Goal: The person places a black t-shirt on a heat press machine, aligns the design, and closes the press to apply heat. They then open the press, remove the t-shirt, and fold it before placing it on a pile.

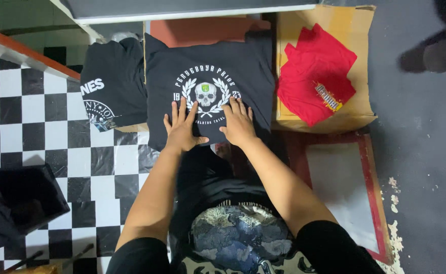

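A folded black shirt [210,66] with a white skull-and-wreath print lies flat in front of me. My left hand [181,127] presses on its lower edge, fingers spread. My right hand [238,122] rests flat beside it on the same shirt, just right of the print. Neither hand grips anything. Another black printed shirt [112,83] lies folded to the left. A red shirt [317,76] with a small print sits on a cardboard box [357,119] to the right.
Black-and-white checkered floor [30,111] spreads on the left, with a dark bag [17,200] at lower left. A red-framed screen [347,177] lies at the right. Someone's dark shoes [433,53] stand at the upper right. A table edge [192,9] runs along the top.
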